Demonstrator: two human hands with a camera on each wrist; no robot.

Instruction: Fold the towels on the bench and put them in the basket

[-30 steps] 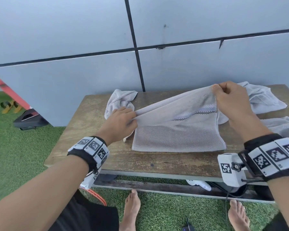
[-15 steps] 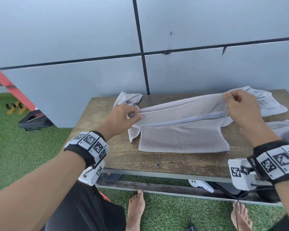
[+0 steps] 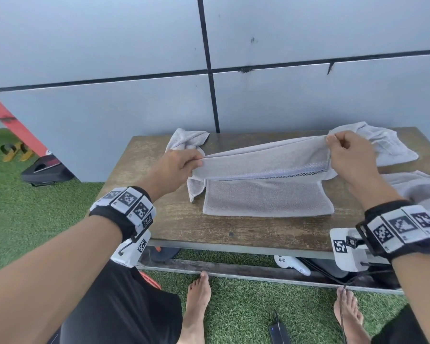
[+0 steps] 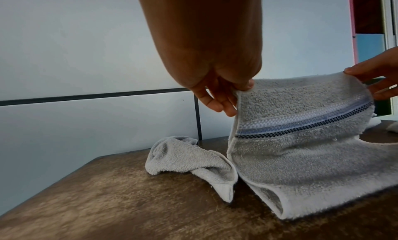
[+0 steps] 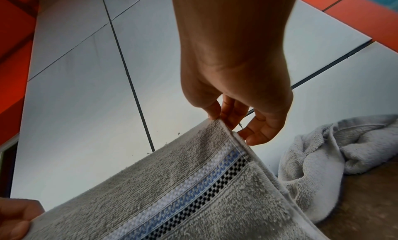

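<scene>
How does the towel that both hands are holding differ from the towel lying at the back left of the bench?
The held towel is stretched between the left hand and right hand, its upper edge lifted; the back-left towel lies crumpled and untouched. The held towel shows a blue and black checked band; no band shows on the crumpled one. The held towel's lower part lies flat on the bench. Both are light grey terry.

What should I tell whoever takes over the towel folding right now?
Left hand pinches the striped towel's left top corner; right hand pinches the right one.
The towel's lower half lies on the bench; the upper edge is lifted, mid-fold.
Loose towels: a crumpled towel back left, another towel back right, a third towel at the right edge.
No basket in view. Left: finish this fold, fold the rest, basket all.
</scene>
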